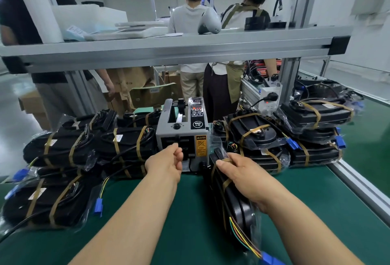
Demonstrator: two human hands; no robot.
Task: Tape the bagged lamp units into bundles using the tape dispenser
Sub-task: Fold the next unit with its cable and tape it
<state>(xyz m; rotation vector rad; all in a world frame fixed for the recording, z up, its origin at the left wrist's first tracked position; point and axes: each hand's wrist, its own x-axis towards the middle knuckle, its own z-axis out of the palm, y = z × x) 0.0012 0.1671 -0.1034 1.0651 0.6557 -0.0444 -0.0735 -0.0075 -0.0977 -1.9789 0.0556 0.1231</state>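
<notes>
Judging from the head view, the job looks well along: taped bundles (63,148) lie piled on the green counter (190,222) left of the tape dispenser (182,131), and a second pile (316,114) sits to its right, all crossed by brown bands. One lamp bundle (232,205) stands on edge just right of the dispenser, already carrying brown bands; it probably needs one more strip. The right hand (240,173) grips its top, thumb over a band. The left hand (166,162) is at the dispenser's outlet with curled fingers; whether they pinch a strip cannot be told. The piles crowd the dispenser closely on both sides, and loose bag plastic lies beside the outlet. A shelf rail (168,47) spans overhead, with people (194,17) standing beyond.
</notes>
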